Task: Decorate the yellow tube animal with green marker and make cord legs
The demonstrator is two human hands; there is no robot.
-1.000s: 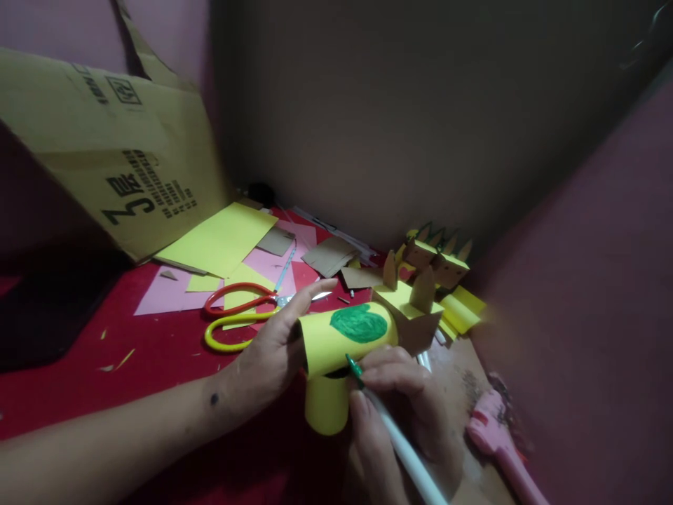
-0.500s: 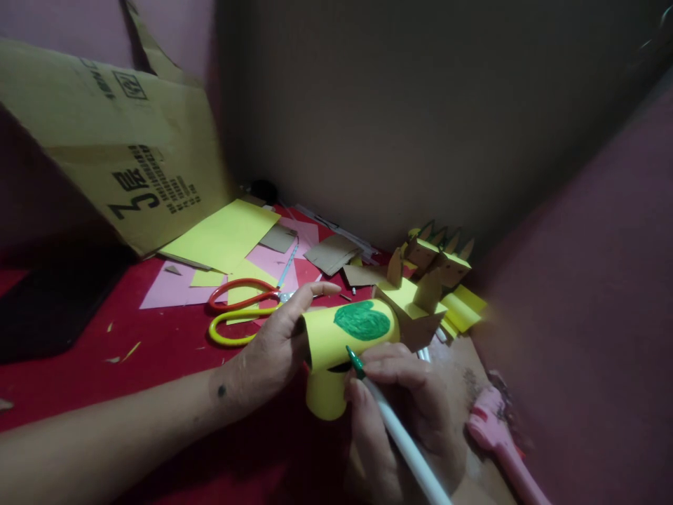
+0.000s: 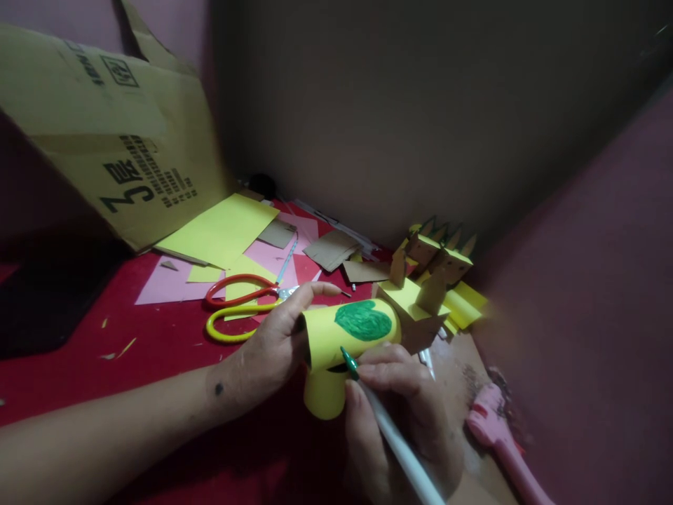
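My left hand [image 3: 281, 330] grips a yellow paper tube figure [image 3: 326, 337] from its left end, thumb stretched along the top and the other fingers hidden. A green heart-like patch is coloured on its upper side, and a shorter yellow tube part hangs below. In my right hand [image 3: 407, 400] is a white marker [image 3: 392, 428] with a green tip. That tip is at the tube's side, just below the green patch; whether it touches the paper I cannot tell. Just behind the tube stands a cardboard figure with a yellow top [image 3: 410, 298].
Scissors [image 3: 242, 280] with one red and one yellow handle lie left of the tube. Behind them are yellow paper [image 3: 226, 228], pink sheets and cardboard scraps [image 3: 331, 249]. A large carton [image 3: 116, 140] leans at the left. A pink tool [image 3: 491, 417], perhaps a glue gun, lies at the right.
The marker tip has shifted slightly left along the tube's side. My left hand keeps its hold, and the view has tilted a little.
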